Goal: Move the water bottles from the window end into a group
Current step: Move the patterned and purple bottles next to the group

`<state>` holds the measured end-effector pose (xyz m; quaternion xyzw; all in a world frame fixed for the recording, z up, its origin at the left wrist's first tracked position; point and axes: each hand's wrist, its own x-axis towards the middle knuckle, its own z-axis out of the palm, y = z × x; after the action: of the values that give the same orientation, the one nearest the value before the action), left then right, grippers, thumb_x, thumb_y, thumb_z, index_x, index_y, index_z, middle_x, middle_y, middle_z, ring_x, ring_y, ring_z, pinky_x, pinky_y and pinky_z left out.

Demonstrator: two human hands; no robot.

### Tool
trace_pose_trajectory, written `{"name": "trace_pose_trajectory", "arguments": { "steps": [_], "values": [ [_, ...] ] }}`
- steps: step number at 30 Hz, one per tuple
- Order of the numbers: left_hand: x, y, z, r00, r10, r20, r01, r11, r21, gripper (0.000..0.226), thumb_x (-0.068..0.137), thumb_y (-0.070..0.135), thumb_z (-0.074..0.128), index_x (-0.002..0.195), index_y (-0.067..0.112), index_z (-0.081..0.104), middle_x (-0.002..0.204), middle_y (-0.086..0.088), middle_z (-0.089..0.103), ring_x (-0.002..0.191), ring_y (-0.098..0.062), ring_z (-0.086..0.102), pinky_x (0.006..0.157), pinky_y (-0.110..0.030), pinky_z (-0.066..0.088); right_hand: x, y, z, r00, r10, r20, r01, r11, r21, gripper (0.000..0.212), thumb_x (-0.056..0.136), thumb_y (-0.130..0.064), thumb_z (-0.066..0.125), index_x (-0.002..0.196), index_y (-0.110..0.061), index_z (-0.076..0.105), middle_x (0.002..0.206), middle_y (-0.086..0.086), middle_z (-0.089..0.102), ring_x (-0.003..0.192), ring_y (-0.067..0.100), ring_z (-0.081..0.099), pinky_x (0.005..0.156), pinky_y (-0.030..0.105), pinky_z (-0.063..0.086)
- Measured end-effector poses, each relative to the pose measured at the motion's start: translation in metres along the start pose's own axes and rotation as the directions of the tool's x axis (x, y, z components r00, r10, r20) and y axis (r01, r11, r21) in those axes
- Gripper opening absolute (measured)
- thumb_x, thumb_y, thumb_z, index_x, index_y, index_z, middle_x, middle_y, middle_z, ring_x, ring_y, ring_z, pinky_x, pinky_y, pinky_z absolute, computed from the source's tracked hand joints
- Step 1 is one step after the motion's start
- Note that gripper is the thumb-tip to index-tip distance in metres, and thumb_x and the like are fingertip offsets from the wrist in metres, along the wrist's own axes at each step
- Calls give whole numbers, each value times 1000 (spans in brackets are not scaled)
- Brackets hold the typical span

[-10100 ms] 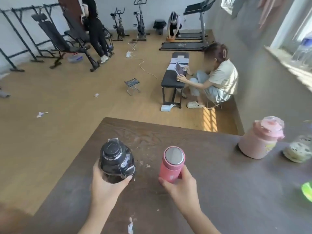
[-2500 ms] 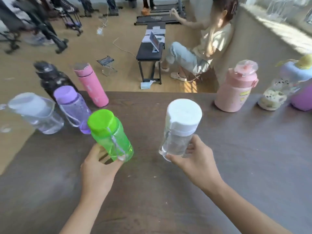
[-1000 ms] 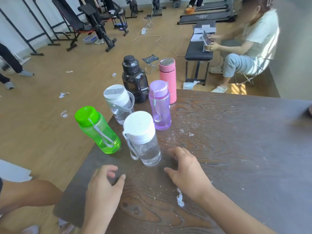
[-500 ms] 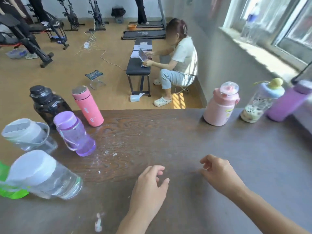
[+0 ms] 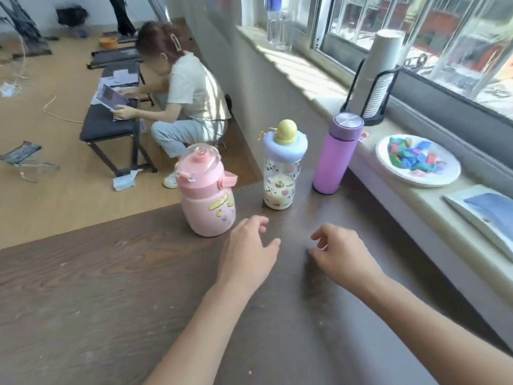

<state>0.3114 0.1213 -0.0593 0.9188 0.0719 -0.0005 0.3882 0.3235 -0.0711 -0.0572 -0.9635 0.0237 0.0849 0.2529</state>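
Note:
Three bottles stand along the far edge of the dark wooden table (image 5: 97, 287), at its window end. A squat pink jug (image 5: 206, 202) with a clear lid is leftmost. In the middle is a clear patterned bottle (image 5: 281, 177) with a lilac cap and a yellow knob. A tall purple flask (image 5: 334, 155) with a metal top stands nearest the sill. My left hand (image 5: 249, 252) hovers just in front of the pink jug, fingers apart, holding nothing. My right hand (image 5: 337, 255) is beside it, loosely curled and empty. The other bottles are out of view.
The window sill (image 5: 416, 207) on the right carries a white plate of coloured pieces (image 5: 417, 162), a stack of paper cups in a black holder (image 5: 379, 81) and a book (image 5: 485, 212). A person (image 5: 184, 107) sits low by a black bench (image 5: 111, 120) beyond the table.
My view has swung right from the grouped bottles on the left to the window end. Both empty hands have moved toward the three bottles there.

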Motion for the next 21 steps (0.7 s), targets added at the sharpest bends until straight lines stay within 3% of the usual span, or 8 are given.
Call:
{"name": "trace_pose_trajectory", "arguments": {
  "steps": [3,7,10,14,21],
  "values": [
    [38,22,25,999,-34,-16,34,998,55,56,90,36,76,140,22,58,128,3,65,114,-25,67,101,-44,53,42,20,-20,997,54,-54,-54,999,7,34,83,-20,64,117,-15,66,107,6,68,104,30,64,84,36,53],
    [70,28,40,985,-105,-140,114,992,58,56,80,38,83,127,14,64,124,-5,69,120,-30,65,99,-45,53,90,31,-37,987,122,-108,-116,992,59,37,80,-20,70,111,-4,57,108,17,66,103,39,64,77,38,50],
    [81,32,40,976,-133,-175,144,988,51,67,76,40,87,131,13,62,127,-9,65,125,-31,60,100,-42,49,116,35,-41,979,158,-127,-142,982,125,54,75,-34,83,105,-4,51,108,18,65,100,39,65,75,39,50],
    [93,42,43,975,-139,-173,147,989,33,68,65,47,92,119,16,64,120,-7,69,119,-33,66,95,-47,55,138,36,-38,977,124,-173,-69,953,295,67,65,-38,90,111,-9,51,110,11,63,102,33,63,84,47,55],
    [86,50,44,945,-192,-267,162,978,-130,65,61,49,92,112,18,64,114,-3,78,111,-33,73,88,-46,59,139,30,-41,966,102,-237,22,882,471,45,73,-26,83,107,-15,55,101,2,65,80,16,64,53,27,45]
  ]
}}
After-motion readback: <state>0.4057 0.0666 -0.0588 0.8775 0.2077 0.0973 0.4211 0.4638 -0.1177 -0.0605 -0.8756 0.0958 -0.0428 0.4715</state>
